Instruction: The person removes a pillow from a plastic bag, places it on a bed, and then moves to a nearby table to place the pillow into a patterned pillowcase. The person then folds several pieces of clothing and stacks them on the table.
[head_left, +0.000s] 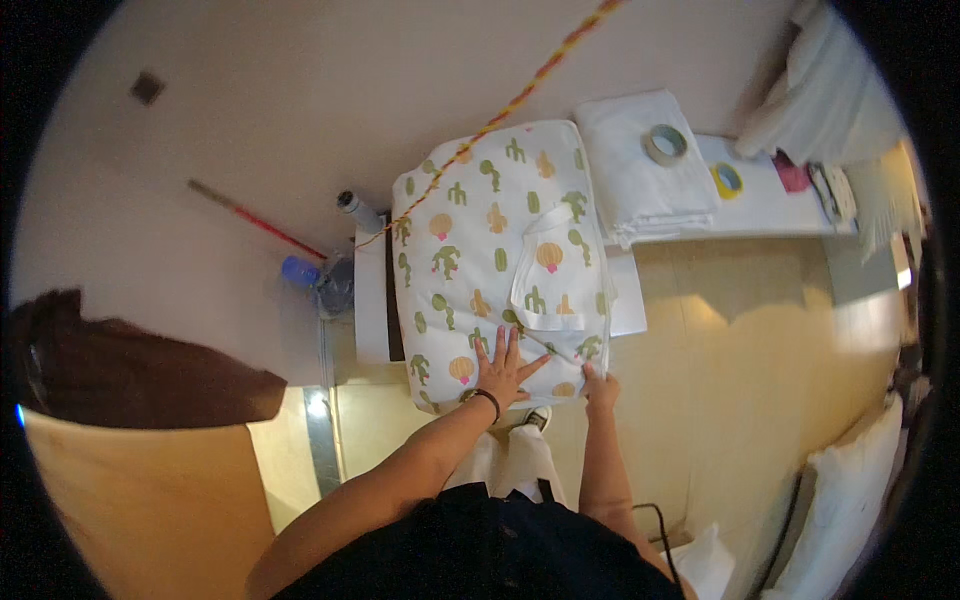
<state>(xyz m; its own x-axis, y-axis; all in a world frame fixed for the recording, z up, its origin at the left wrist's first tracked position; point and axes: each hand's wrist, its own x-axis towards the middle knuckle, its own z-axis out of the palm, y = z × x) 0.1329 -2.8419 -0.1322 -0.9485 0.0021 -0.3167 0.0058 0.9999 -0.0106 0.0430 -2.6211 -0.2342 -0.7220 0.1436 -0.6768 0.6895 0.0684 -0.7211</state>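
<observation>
A bulging white fabric storage bag (469, 247) with a green and orange cactus print lies before me on a low white surface (628, 292). My left hand (501, 375), with a dark band at the wrist, presses flat on the bag's near part, fingers spread. At the near right corner, my right hand (601, 388) pinches the bag's edge between thumb and fingers. A loose white strap handle (555, 322) curves across the bag's right half. The bag's underside and contents are hidden.
Folded white cloth (637, 172) bearing a tape roll (665, 145) sits right of the bag; a yellow tape roll (726, 181) lies beyond. A red and yellow twisted cord (502, 116) crosses above. A bottle (358, 210) stands at left. A brown cloth (150, 367) hangs farther left.
</observation>
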